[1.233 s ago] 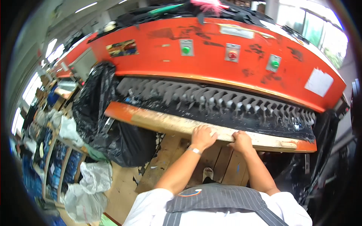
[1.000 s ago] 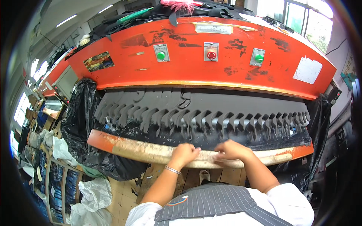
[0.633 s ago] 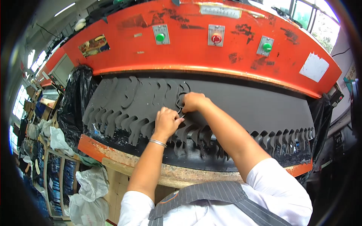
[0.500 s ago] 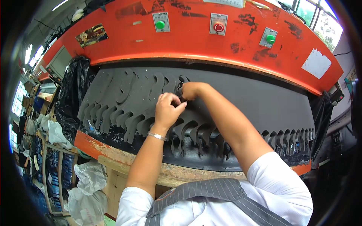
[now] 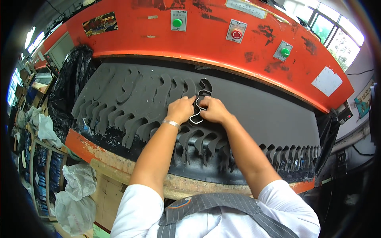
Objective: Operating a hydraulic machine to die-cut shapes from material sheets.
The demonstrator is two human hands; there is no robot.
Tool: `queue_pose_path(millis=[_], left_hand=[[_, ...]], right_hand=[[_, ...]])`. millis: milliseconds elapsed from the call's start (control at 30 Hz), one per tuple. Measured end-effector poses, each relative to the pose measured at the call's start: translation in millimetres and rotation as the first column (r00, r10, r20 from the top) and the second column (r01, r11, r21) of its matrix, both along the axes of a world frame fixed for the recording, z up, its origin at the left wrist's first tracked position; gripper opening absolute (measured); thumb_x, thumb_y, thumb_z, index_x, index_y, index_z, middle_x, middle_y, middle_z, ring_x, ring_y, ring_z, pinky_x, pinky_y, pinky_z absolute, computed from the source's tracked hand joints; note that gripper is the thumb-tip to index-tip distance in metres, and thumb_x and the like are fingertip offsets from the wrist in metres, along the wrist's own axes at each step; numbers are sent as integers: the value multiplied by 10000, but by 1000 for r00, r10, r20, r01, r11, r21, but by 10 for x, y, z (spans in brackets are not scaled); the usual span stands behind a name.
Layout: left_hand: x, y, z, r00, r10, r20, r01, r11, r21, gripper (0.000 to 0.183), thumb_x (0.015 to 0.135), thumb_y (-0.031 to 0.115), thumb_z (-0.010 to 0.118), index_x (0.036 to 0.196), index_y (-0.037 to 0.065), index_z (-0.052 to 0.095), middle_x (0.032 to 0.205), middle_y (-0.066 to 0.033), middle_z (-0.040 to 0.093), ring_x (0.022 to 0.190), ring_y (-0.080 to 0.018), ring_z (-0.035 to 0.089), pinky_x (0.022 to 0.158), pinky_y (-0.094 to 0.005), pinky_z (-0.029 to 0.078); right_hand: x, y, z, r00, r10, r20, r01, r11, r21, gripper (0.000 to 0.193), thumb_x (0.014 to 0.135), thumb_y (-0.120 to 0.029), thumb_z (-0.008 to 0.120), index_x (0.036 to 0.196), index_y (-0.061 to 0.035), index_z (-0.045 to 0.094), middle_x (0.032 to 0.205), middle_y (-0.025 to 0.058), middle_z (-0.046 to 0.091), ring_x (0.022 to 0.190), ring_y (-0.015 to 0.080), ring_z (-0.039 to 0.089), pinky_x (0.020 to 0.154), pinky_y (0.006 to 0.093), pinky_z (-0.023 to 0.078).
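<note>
A curved, sole-shaped cutting die (image 5: 205,86) with a bright metal edge stands on the dark grey foam sheet (image 5: 254,107). My left hand (image 5: 181,109) presses against its left side, fingers curled and the index finger at the edge. From the right, my right hand (image 5: 214,110) is closed around the die, with fingertips over its inner side. Part of the die is hidden behind my fingers. Left of it, wavy cut-outs (image 5: 164,87) mark the sheet. Along the near edge hangs a row of curved foam strips (image 5: 133,126).
A red press beam (image 5: 135,37) with green and red buttons spans the back. Black plastic bags (image 5: 73,81) hang at the left end of the bed. A worn wooden ledge (image 5: 182,184) borders its front; white plastic bags (image 5: 75,210) lie at lower left.
The die now stands with its bright edge showing, where before it was dark and mostly covered by my hands. My right hand has moved down and to the right. The view has shifted slightly.
</note>
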State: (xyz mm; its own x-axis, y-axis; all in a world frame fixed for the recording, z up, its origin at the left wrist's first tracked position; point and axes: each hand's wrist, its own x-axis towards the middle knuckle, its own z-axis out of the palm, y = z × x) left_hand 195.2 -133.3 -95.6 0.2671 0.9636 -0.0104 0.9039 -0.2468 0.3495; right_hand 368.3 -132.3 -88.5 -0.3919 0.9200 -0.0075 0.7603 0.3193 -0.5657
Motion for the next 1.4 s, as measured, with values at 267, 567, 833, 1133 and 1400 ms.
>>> queue_pose_path(millis=[267, 567, 833, 1133, 1400], left_hand=[[-76, -115, 215, 999, -18, 33, 22, 994, -110, 449, 891, 175, 464, 1323, 270, 539, 1081, -80, 590, 1053, -256, 589, 874, -411, 492], [-147, 31, 215, 996, 12, 84, -7, 998, -65, 419, 869, 156, 455, 1257, 226, 598, 1033, -103, 599, 1010, -301, 589, 856, -416, 487], [-537, 428, 796, 814, -37, 579, -254, 875, 412, 216, 891, 194, 574, 920, 10, 684, 901, -149, 677, 912, -300, 639, 821, -353, 496], [-801, 830, 1686, 924, -36, 381, -283, 607, 743, 279, 908, 158, 544, 706, -24, 477, 699, -172, 492, 659, -339, 506, 599, -435, 405], [-159, -712, 472, 923, -51, 380, 27, 997, 67, 302, 872, 287, 586, 722, 32, 651, 800, -198, 624, 783, -379, 605, 712, -450, 499]], right_hand=[[-176, -670, -87, 990, -137, 40, 123, 961, 250, 953, 604, -626, 772, 1268, 4, 506, 1414, 388, 289, 1384, 477, 215, 1106, 576, 175], [-297, -547, 68, 988, -132, 82, 104, 952, 287, 839, 639, -533, 768, 1224, 5, 499, 1366, 390, 350, 1331, 484, 315, 1111, 547, 233], [859, -169, 1045, 794, -113, -597, 573, 467, 674, 719, 814, -415, 712, 1351, -16, 451, 1474, 210, 329, 1404, 381, 225, 1131, 481, 199], [1708, 557, 1731, 642, -347, -684, 633, -263, 728, 530, 949, -377, 526, 1378, -85, 421, 1503, 195, 241, 1423, 369, 150, 1099, 627, 71], [418, -369, 658, 881, -151, -448, 457, 515, 725, 414, 840, -237, 618, 1200, -43, 548, 1324, 204, 463, 1300, 382, 371, 1102, 534, 214]])
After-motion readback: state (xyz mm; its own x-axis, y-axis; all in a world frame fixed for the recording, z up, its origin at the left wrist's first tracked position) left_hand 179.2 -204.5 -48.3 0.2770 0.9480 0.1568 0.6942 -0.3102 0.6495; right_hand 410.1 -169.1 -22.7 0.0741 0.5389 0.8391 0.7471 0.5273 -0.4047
